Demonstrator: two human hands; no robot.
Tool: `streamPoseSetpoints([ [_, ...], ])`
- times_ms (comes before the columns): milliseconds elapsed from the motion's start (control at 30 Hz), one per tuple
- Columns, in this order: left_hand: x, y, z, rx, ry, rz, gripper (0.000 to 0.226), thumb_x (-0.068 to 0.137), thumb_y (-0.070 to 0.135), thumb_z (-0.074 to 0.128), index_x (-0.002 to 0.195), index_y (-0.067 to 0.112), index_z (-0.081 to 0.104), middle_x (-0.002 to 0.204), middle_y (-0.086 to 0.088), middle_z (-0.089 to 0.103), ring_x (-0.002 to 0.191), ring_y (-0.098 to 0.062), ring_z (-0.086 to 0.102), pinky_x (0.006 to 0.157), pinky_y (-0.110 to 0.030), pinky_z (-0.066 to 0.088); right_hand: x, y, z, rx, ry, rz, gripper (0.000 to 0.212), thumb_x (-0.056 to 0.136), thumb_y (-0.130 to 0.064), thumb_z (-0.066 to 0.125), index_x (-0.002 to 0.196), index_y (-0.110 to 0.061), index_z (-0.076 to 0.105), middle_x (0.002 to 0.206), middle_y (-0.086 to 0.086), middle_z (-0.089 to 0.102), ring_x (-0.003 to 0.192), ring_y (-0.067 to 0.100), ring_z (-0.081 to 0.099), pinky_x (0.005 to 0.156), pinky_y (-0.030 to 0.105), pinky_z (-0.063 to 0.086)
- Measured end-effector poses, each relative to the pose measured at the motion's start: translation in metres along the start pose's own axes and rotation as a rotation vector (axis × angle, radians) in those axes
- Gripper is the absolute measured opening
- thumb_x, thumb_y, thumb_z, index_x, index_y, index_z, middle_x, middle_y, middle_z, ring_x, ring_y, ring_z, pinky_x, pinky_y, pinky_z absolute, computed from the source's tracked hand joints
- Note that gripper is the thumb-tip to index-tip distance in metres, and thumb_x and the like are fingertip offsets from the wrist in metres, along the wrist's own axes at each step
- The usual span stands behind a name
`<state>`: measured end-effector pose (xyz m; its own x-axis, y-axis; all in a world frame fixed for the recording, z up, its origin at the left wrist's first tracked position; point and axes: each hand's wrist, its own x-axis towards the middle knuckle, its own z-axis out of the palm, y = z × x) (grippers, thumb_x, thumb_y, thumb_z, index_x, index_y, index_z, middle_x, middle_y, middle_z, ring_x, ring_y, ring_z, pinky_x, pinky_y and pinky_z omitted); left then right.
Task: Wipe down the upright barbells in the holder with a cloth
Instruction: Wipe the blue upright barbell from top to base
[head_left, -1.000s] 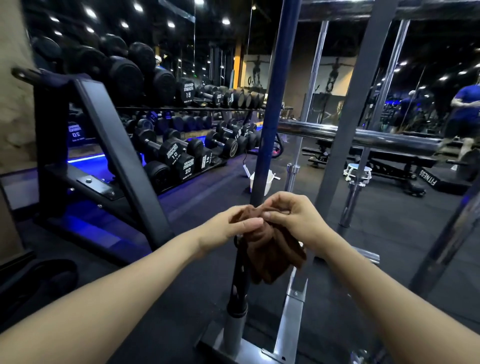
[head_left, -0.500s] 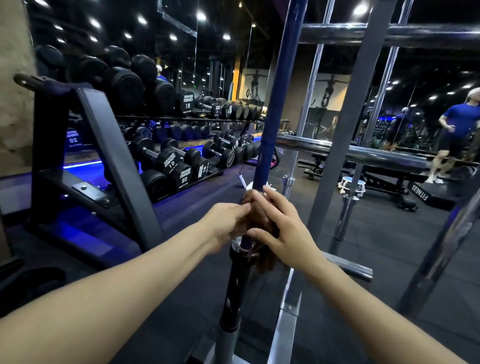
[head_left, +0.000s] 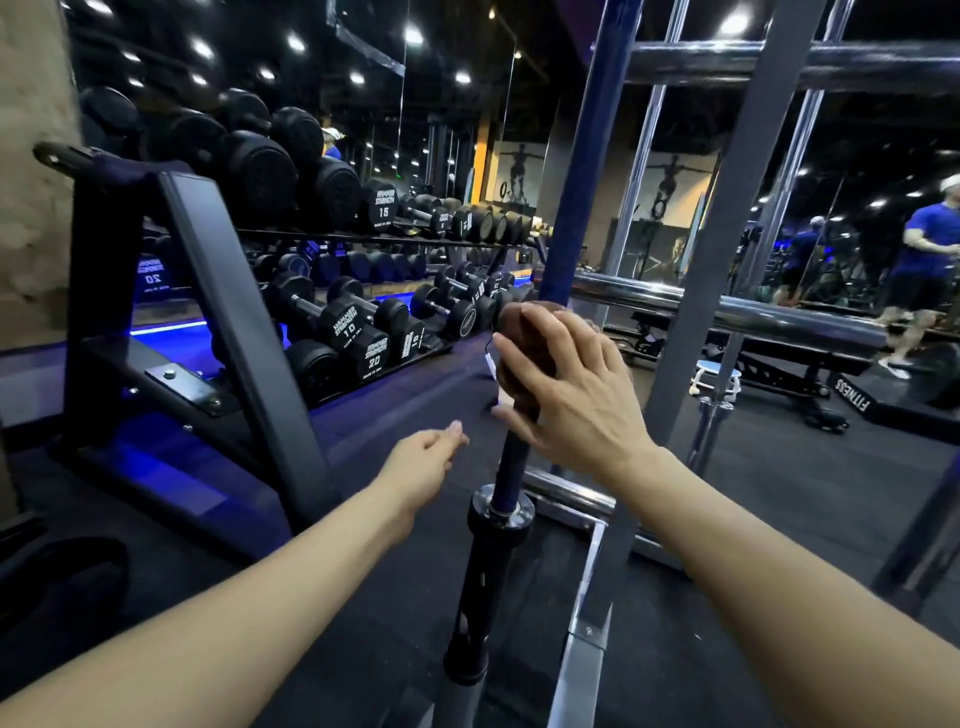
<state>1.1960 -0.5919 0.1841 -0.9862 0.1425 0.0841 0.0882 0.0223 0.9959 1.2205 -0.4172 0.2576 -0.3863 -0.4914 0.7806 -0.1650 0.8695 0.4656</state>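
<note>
A person's 2 bare forearms reach into a dim gym, the hands apart. The left hand (head_left: 426, 457) hangs free just left of the bar, fingers loosely curled, holding nothing and touching nothing. The right hand (head_left: 566, 389) wraps a brown cloth (head_left: 524, 343) around the blue shaft of an upright barbell (head_left: 571, 218), fingers spread over the wad and the thumb closing beneath it. The cloth sits on the shaft above the collar (head_left: 501, 512) and black sleeve (head_left: 475, 592), whose foot drops toward the holder's metal base (head_left: 582, 654) at the lower edge; the socket itself is out of view.

The wipe of this bar appears to be under way, with only 1 hand doing the work. Most of the shaft rises bare above the cloth, and the sleeve below looks untouched, so the job seems far from done. The next move likely calls for a firm squeeze and a long slide along the shaft, the bar kept steady in its holder, perhaps with the free hand bracing it.

Behind stand chrome bars (head_left: 639, 171) and a grey upright (head_left: 727, 234) of the frame, a horizontal chrome rail (head_left: 727, 309) crossing them. Farther left, a rack (head_left: 218, 291) carries dumbbells (head_left: 358, 338) marked 10, 15 and 20. At far right a person in a blue shirt (head_left: 930, 249) stands near a bench (head_left: 789, 364).
</note>
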Motion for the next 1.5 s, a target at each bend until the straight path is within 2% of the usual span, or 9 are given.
streamPoseSetpoints([
  [100,0.008,-0.016,0.003,0.114,0.02,0.0,0.027,0.097,0.04,0.047,0.098,0.02,0.064,0.1,0.003,0.061,0.103,-0.016,0.055,0.084,-0.029,0.04,0.005,-0.001,0.001,-0.008,0.064,0.013,0.052,0.087,-0.062,0.052,0.123,-0.027,0.062,0.142,0.009,0.048,0.127,0.031,0.039,0.097,0.047,0.036],
  [200,0.008,-0.025,0.014,0.239,0.0,0.031,0.028,0.094,0.028,0.057,0.119,0.014,0.06,0.115,0.001,0.06,0.106,-0.012,0.054,0.085,-0.022,0.038,0.008,-0.008,0.016,-0.032,0.185,0.049,0.02,0.087,-0.035,0.065,0.105,-0.027,0.07,0.128,0.008,0.06,0.117,0.03,0.045,0.082,0.045,0.044],
  [433,0.012,-0.028,0.026,0.415,-0.138,0.073,0.051,0.089,0.02,0.065,0.136,0.015,0.048,0.139,-0.001,0.05,0.129,-0.015,0.045,0.097,-0.02,0.035,-0.01,-0.01,0.018,0.051,0.046,-0.129,0.022,0.076,-0.021,0.072,0.098,-0.023,0.072,0.121,0.005,0.064,0.112,0.028,0.044,0.075,0.038,0.043],
  [667,0.019,-0.001,0.042,0.27,-0.184,0.177,0.038,0.09,0.012,0.062,0.128,0.01,0.054,0.116,-0.003,0.063,0.107,-0.015,0.057,0.09,-0.021,0.044,0.041,0.017,-0.002,-0.093,0.253,-0.029,0.018,0.085,-0.024,0.067,0.103,-0.027,0.071,0.125,0.002,0.063,0.11,0.028,0.043,0.076,0.04,0.045],
  [767,0.022,0.009,0.044,0.277,-0.122,0.175,0.03,0.086,-0.001,0.063,0.116,-0.004,0.058,0.1,-0.008,0.063,0.091,-0.014,0.056,0.065,-0.004,0.042,0.006,0.003,0.012,-0.039,0.148,-0.137,0.025,0.085,-0.024,0.057,0.106,-0.025,0.071,0.129,0.003,0.061,0.113,0.029,0.043,0.085,0.041,0.038],
  [833,0.024,0.012,0.044,0.368,-0.103,0.194,0.027,0.084,0.004,0.067,0.111,0.0,0.061,0.095,-0.004,0.063,0.088,-0.013,0.056,0.059,-0.008,0.039,-0.002,0.002,0.01,0.007,0.054,-0.181,0.031,0.084,-0.028,0.05,0.106,-0.025,0.071,0.128,0.003,0.061,0.115,0.028,0.042,0.087,0.038,0.034],
  [1100,0.018,0.003,0.049,0.486,-0.007,0.208,0.018,0.086,0.023,0.067,0.103,0.022,0.061,0.102,0.001,0.07,0.098,-0.022,0.064,0.084,-0.032,0.049,0.06,0.036,-0.027,-0.099,0.226,0.012,0.03,0.087,-0.028,0.065,0.116,-0.023,0.066,0.13,0.004,0.059,0.11,0.028,0.04,0.081,0.043,0.049],
  [1367,0.004,0.008,0.064,0.517,0.239,0.183,0.023,0.082,0.027,0.072,0.103,0.02,0.063,0.101,-0.006,0.071,0.101,-0.029,0.063,0.078,-0.032,0.048,0.01,0.021,-0.014,0.003,0.079,-0.197,0.026,0.081,-0.022,0.074,0.107,-0.024,0.071,0.127,-0.002,0.063,0.106,0.025,0.045,0.082,0.037,0.052],
  [1500,0.006,0.006,0.061,0.502,0.214,0.206,0.027,0.079,0.034,0.074,0.1,0.02,0.065,0.1,-0.001,0.071,0.099,-0.024,0.064,0.078,-0.028,0.046,0.054,0.04,-0.033,0.017,0.239,-0.059,0.024,0.084,-0.026,0.064,0.106,-0.022,0.072,0.124,0.0,0.064,0.104,0.024,0.042,0.084,0.034,0.043],
])
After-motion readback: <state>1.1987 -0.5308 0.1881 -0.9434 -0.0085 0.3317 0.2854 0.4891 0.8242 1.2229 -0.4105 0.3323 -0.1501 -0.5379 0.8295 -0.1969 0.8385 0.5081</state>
